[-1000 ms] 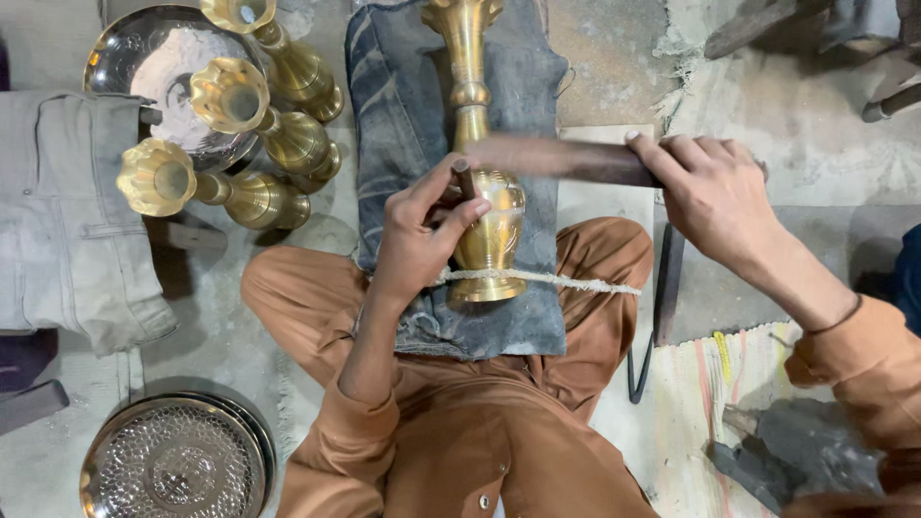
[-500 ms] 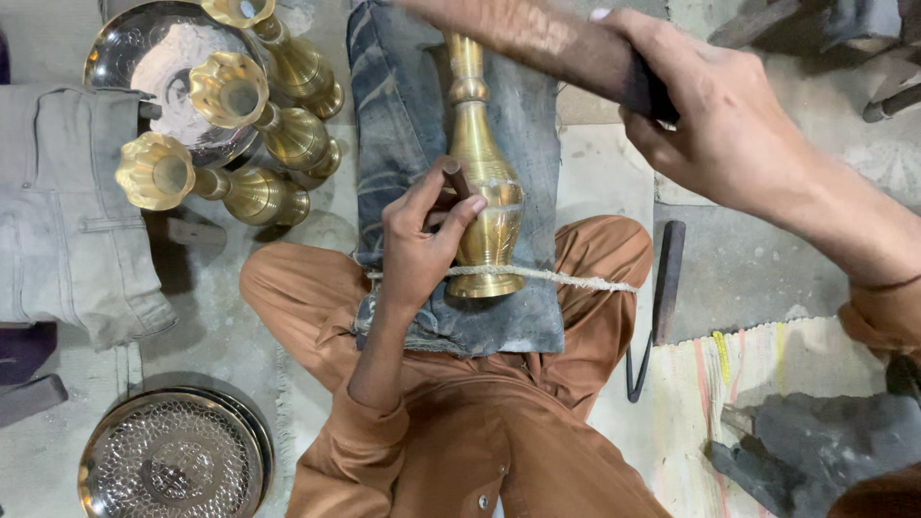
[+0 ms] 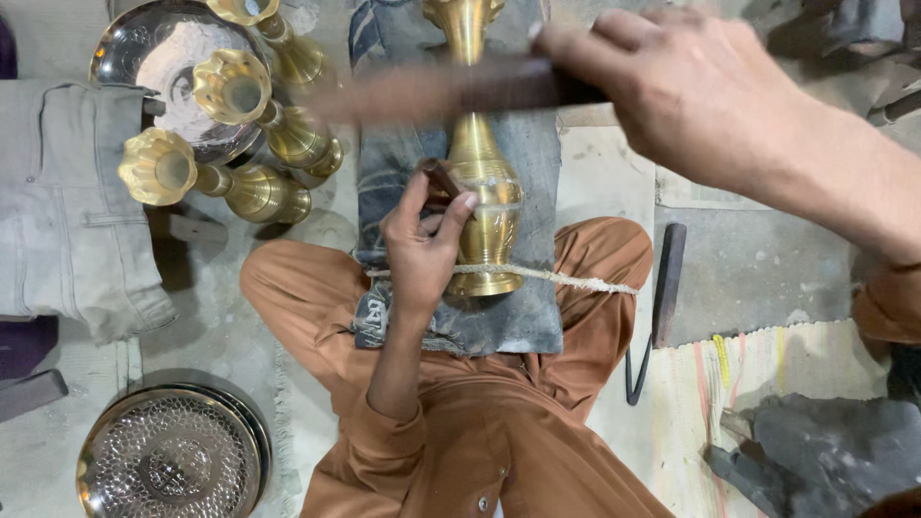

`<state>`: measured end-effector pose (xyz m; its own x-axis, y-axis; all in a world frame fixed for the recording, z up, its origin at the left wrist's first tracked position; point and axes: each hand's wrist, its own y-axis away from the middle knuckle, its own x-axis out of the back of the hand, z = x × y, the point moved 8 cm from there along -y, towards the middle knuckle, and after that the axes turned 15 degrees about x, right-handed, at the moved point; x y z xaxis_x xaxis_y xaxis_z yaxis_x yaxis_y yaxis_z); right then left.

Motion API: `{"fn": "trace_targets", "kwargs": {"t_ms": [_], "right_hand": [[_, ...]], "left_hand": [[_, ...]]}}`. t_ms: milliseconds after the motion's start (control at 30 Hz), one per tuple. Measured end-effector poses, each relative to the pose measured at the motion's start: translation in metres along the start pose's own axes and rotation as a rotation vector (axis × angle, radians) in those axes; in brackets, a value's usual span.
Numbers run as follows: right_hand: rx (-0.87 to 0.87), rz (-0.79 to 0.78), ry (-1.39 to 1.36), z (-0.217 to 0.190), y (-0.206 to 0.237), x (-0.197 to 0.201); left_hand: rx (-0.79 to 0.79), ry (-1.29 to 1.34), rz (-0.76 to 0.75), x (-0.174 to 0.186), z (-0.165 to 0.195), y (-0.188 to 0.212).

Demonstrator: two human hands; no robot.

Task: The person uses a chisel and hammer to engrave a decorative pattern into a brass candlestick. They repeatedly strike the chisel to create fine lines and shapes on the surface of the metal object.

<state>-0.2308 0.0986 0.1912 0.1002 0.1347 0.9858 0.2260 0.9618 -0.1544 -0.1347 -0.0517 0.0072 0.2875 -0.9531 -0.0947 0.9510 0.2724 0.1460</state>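
Observation:
A brass vase (image 3: 484, 206) lies on a dark cloth pad (image 3: 460, 321) across my crossed legs, and a pale cord (image 3: 585, 281) runs over its foot. My left hand (image 3: 425, 247) grips a small dark punch (image 3: 443, 179) with its tip pressed against the vase's belly. My right hand (image 3: 691, 96) is raised close to the camera. It is shut on a dark wooden stick (image 3: 451, 88), blurred by motion, which points left across the vase's neck.
Three more brass vases (image 3: 240, 96) lie at the upper left beside a steel plate (image 3: 144, 58). Folded grey cloth (image 3: 67, 211) lies at the left and a patterned metal tray (image 3: 168, 460) at the bottom left. A dark metal bar (image 3: 667, 288) lies right of my knee.
My right hand has lifted the stick away from the vase and toward the camera, swinging it across the neck. The left hand keeps the punch on the vase.

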Motion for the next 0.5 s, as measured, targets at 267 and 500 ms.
{"fn": "trace_targets", "kwargs": {"t_ms": [267, 500], "right_hand": [[0.172, -0.112, 0.225, -0.014, -0.004, -0.004], [0.047, 0.003, 0.064, -0.004, -0.001, 0.005]], "left_hand": [[-0.042, -0.047, 0.067, 0.000, 0.002, 0.004], [-0.060, -0.107, 0.132, -0.003, 0.004, 0.015]]}}
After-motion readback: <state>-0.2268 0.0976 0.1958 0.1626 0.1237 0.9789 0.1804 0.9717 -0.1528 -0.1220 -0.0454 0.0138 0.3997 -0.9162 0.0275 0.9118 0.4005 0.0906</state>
